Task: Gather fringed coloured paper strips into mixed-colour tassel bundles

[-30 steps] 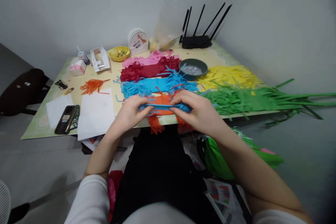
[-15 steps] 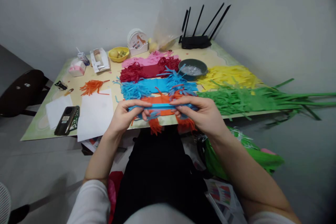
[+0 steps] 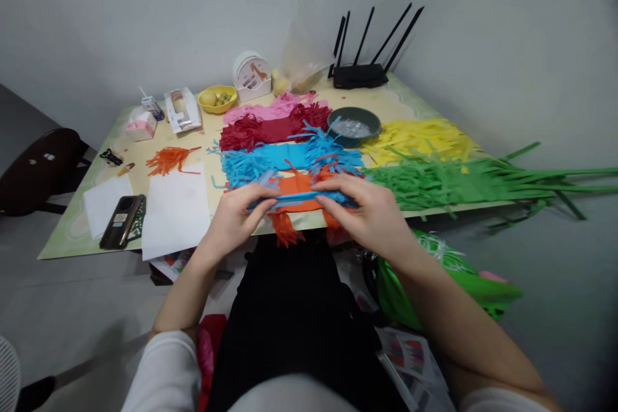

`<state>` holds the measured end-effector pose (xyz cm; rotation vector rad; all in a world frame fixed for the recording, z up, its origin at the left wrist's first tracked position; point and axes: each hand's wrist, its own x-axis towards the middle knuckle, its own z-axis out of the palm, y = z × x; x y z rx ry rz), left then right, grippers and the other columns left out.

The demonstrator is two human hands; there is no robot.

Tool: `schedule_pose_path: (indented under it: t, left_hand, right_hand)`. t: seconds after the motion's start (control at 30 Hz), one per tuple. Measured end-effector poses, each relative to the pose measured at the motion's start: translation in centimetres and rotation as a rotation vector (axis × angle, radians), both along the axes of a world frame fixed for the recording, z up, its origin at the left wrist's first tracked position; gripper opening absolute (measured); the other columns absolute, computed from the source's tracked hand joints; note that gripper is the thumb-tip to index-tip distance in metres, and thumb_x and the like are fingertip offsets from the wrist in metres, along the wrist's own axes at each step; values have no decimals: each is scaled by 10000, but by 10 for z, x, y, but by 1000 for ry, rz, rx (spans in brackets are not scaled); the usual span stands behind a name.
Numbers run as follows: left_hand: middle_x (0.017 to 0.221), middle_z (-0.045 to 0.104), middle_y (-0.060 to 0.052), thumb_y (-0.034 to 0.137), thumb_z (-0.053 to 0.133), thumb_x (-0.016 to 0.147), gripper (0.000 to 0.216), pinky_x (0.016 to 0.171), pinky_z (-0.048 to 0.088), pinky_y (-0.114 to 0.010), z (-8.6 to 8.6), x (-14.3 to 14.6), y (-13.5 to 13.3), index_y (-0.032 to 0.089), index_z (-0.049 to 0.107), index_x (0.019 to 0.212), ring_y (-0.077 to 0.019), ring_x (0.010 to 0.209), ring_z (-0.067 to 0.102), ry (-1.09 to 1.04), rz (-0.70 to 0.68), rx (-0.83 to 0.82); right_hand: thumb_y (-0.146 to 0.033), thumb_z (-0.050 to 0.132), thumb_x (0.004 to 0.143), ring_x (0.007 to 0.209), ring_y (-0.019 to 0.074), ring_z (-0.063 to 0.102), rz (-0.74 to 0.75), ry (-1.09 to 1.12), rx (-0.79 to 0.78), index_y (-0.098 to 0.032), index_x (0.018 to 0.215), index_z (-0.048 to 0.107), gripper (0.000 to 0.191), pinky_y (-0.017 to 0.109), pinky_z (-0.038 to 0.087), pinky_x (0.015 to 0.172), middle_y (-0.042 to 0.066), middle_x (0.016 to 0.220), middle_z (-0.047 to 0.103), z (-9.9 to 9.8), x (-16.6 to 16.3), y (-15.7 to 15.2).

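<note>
Between my two hands stretches a narrow roll of blue fringed paper [image 3: 297, 197], held level over the table's front edge. My left hand [image 3: 236, 212] pinches its left part between thumb and fingers. On the right part, my right hand [image 3: 369, 209] has a similar pinch, with blue strips showing around the fingers. Just beneath lies orange fringed paper [image 3: 302, 181], its fringe hanging over the edge. Behind it are a flat sheet of blue fringed paper [image 3: 284, 157], a dark red one [image 3: 277, 131] and a pink one [image 3: 284, 107].
Green fringed paper [image 3: 434, 183] and yellow fringed paper [image 3: 420, 139] lie right, beside a dark bowl [image 3: 360, 123]. A black router [image 3: 360, 76] stands behind. On the left are an orange tassel [image 3: 168, 159], white paper [image 3: 174, 215], a phone [image 3: 120, 222] and a yellow fruit bowl [image 3: 217, 103].
The blue roll has dropped slightly, and my fingers have shifted along it. My left thumb and fingers are spread a little wider than before. Everything on the table stays put.
</note>
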<state>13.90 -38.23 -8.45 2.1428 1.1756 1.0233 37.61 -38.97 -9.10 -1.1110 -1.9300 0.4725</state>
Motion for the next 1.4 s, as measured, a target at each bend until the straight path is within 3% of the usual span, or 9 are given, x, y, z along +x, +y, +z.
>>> schedule_pose_path:
  t: [0.1, 0.3, 0.43, 0.6, 0.73, 0.9, 1.0, 1.17, 1.4]
  left_hand:
    - [817, 732, -40, 282, 633, 891, 129, 735, 511, -244, 0, 1, -1, 168, 658, 837, -148, 770, 687, -60, -1, -62]
    - [734, 730, -27, 298, 665, 872, 169, 624, 567, -252, -5, 3, -4, 144, 630, 933, -146, 617, 705, -527, -121, -441]
    - [757, 742, -45, 270, 691, 850, 203, 630, 574, -247, -12, 2, 1, 144, 739, 1002, -140, 608, 706, -639, -147, -512]
    - [772, 748, -47, 242, 732, 803, 144, 677, 588, -266, -18, 2, 5, 175, 790, 917, -134, 609, 701, -738, -219, -549]
    - [768, 743, -59, 281, 749, 789, 159, 691, 597, -291, -19, 2, 4, 152, 783, 875, -138, 599, 691, -708, -190, -487]
    - [721, 726, -36, 258, 698, 841, 185, 600, 571, -226, -16, 1, -2, 163, 753, 990, -125, 587, 683, -484, -82, -305]
    - [674, 706, -15, 251, 704, 833, 129, 568, 556, -206, -13, 3, -4, 158, 741, 914, -114, 561, 670, -424, -15, -235]
    - [559, 667, 19, 247, 734, 801, 113, 480, 526, -200, -9, 7, -5, 149, 743, 856, -102, 438, 620, -562, 27, -368]
    - [714, 764, -40, 224, 788, 747, 116, 707, 600, -268, -15, 4, -4, 159, 768, 841, -177, 672, 743, -653, 41, -439]
  right_hand:
    - [-227, 600, 875, 838, 203, 684, -2, 51, -64, -199, 877, 666, 72, 314, 521, 754, 58, 895, 727, 0, 0, -1]
    - [-268, 685, 821, 661, 161, 707, 75, 432, -339, -194, 894, 720, 109, 259, 570, 626, 25, 762, 747, -2, -2, -1]
    - [-272, 741, 787, 653, 165, 717, 136, 590, -412, -224, 908, 791, 140, 268, 596, 633, 28, 744, 764, -10, -2, 5]
    - [-241, 760, 779, 623, 131, 702, 251, 730, -483, -256, 889, 805, 119, 229, 588, 612, 22, 747, 767, -20, 0, 13]
    - [-226, 752, 783, 635, 132, 704, 270, 690, -456, -246, 885, 806, 117, 226, 587, 623, 28, 746, 764, -21, 2, 14]
    - [-227, 747, 782, 614, 137, 702, 201, 568, -400, -226, 907, 797, 135, 221, 581, 601, 25, 723, 754, -13, 4, 11]
    - [-237, 750, 777, 607, 137, 699, 151, 534, -389, -213, 867, 783, 99, 216, 578, 593, 20, 702, 743, -8, 4, 9]
    - [-262, 735, 789, 514, 110, 630, 113, 511, -351, -206, 831, 768, 77, 204, 533, 508, -3, 599, 687, -5, 2, 6]
    - [-242, 769, 757, 720, 165, 695, 100, 459, -239, -231, 801, 779, 46, 272, 554, 675, 25, 777, 749, -10, 3, 7]
